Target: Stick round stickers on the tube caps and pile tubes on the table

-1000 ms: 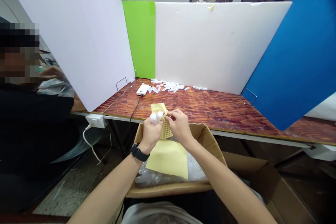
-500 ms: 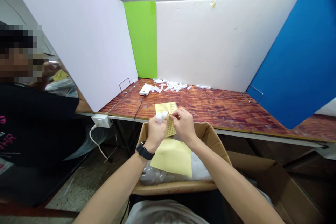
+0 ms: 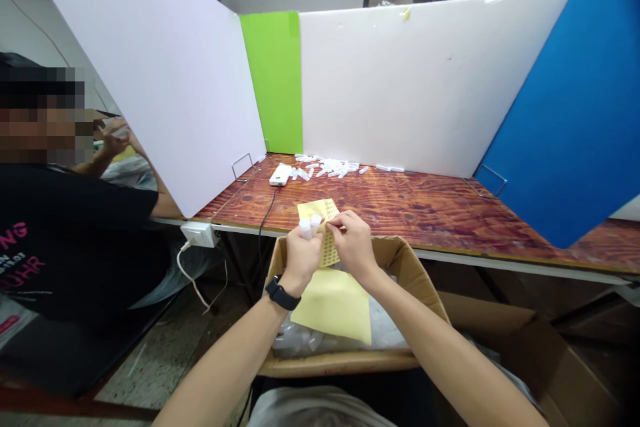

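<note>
My left hand (image 3: 304, 259) is closed around two white-capped plastic tubes (image 3: 305, 227), their caps pointing up. A yellow sheet of small stickers (image 3: 329, 255) shows between my hands, its near edge at my left hand's fingers. My right hand (image 3: 354, 240) is pinched against the face of this sheet; whatever lies between its fingertips is too small to make out. Below both hands, a larger plain yellow sheet (image 3: 333, 303) lies over clear plastic bags (image 3: 295, 340) in an open cardboard box (image 3: 345, 365).
On the wooden table (image 3: 410, 207), several white tubes (image 3: 337, 167) lie scattered near a white corded device (image 3: 281, 175). White, green and blue panels (image 3: 425, 87) stand around it. A power strip (image 3: 200, 235) hangs at the left edge, and a co-worker (image 3: 75, 233) sits beyond it.
The whole view has shifted slightly right and down. My hands keep nearly the same pose at the sticker sheet. At the left, the co-worker's hands have come more into sight.
</note>
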`<control>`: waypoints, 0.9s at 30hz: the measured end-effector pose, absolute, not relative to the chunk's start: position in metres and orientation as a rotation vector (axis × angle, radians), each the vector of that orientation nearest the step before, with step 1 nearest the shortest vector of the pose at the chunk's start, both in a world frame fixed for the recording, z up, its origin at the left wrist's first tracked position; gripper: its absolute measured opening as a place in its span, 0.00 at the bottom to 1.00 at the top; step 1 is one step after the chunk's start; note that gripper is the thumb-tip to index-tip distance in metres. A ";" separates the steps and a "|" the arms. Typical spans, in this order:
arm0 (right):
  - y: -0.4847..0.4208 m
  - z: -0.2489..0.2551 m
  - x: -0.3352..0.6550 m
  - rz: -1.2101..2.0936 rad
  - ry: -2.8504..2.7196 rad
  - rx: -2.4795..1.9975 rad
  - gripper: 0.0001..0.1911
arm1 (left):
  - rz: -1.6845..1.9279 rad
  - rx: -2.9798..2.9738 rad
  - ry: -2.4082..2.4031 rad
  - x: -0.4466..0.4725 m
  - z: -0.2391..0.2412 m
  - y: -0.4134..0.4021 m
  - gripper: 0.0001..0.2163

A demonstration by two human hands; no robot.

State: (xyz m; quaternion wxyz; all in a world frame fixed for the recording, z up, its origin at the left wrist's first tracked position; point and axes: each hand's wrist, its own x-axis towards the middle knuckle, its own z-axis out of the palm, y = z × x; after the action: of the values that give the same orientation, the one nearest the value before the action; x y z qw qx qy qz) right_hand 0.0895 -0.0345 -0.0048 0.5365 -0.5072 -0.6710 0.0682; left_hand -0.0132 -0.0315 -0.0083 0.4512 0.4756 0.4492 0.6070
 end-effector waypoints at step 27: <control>-0.062 0.037 0.105 1.073 -1.459 -0.819 0.09 | 1.589 1.871 1.104 -0.019 -0.002 -0.047 0.11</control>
State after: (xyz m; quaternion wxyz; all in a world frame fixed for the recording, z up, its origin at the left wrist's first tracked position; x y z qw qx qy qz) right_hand 0.1054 -0.0621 0.0371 0.5453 -0.3453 -0.6153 0.4526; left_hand -0.0193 -0.0466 -0.0022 0.2231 0.6778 0.3997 0.5754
